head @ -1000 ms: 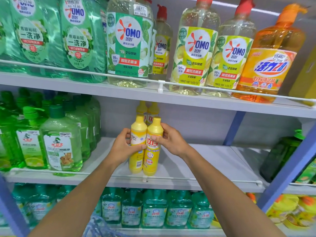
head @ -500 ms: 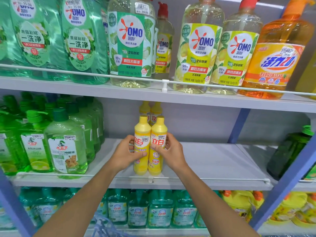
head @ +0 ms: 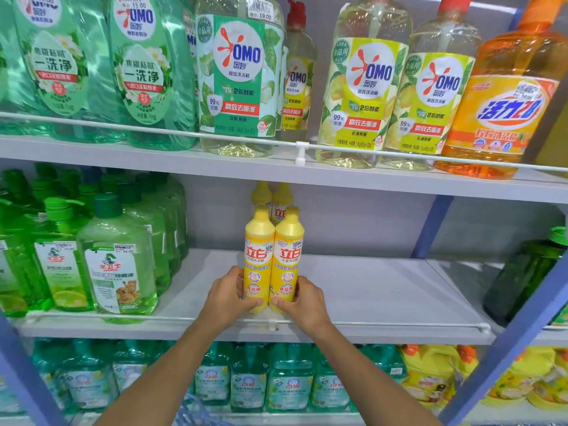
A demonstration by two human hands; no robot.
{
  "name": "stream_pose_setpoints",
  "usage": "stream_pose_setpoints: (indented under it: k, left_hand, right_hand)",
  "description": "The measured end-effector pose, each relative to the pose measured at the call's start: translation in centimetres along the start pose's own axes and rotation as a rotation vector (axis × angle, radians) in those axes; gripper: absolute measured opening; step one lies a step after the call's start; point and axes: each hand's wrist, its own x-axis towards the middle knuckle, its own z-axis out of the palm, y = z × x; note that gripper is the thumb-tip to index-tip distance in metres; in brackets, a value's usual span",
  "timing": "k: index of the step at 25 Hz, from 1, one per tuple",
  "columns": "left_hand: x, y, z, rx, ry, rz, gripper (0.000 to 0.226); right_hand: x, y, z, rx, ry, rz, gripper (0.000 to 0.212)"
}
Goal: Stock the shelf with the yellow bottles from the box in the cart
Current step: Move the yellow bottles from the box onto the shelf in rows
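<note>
Arms stretched forward, my left hand [head: 229,295] curls round one yellow bottle [head: 259,253] low down, my right hand [head: 304,302] round the second bottle [head: 289,253] touching it; both labels read 立白.

yellow bottles [head: 274,259]: 立白 | upper bottles [head: 239,75]: OMO, 19.00 | orange bottle [head: 504,99]: 活力28

A shop: a supermarket aisle for dish detergent. Grey shelves [head: 368,290] run in three tiers between blue uprights [head: 522,330], each tier edged by a white wire rail [head: 153,317]. Goods stand in faced rows of identical items: OMO bottles [head: 239,78] from 11 to 1 o'clock, green pump bottles [head: 116,259] at 9, teal bottles [head: 289,379] at 6, and yellow bottles [head: 259,256] in a double file at centre. Price stickers [head: 259,9] reading 19.00 and 15.00 sit on bottles at 12 and 11.
</note>
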Motion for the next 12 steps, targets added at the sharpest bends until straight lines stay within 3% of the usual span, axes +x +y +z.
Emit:
stream_pose_setpoints:
  k: [5, 12]
  left_hand:
    - [1.4, -0.1, 1.0, 0.016, 0.057, -0.093, 0.053]
    - [4.0, -0.3, 2.1, -0.009, 0.124, -0.134, 0.049]
  right_hand:
    - [1.0, -0.5, -0.5, 0.079, -0.071, 0.047, 0.048]
    - [2.9, -0.7, 2.1, 0.128, 0.116, 0.154, 0.052]
